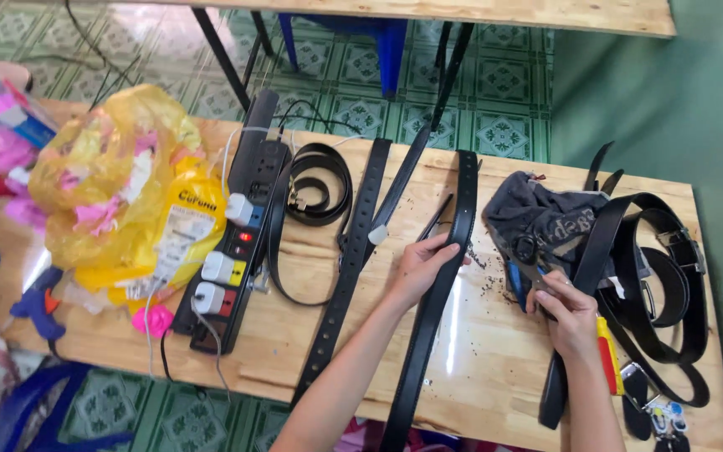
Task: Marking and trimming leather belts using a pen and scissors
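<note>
Pinning black belt strap [449, 251] flat, left hand [418, 269] fingers closed over it; right hand [564, 311] fingers gripped blue-handled tool [519, 280]; punching looked next.

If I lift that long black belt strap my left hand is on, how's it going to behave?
The black belt strap would probably droop rather than stay straight: it is long and thin, and one end already hangs past the wooden table edge. It looks light. Its smooth surface may slide under the left hand, which grips near one end only.
</note>
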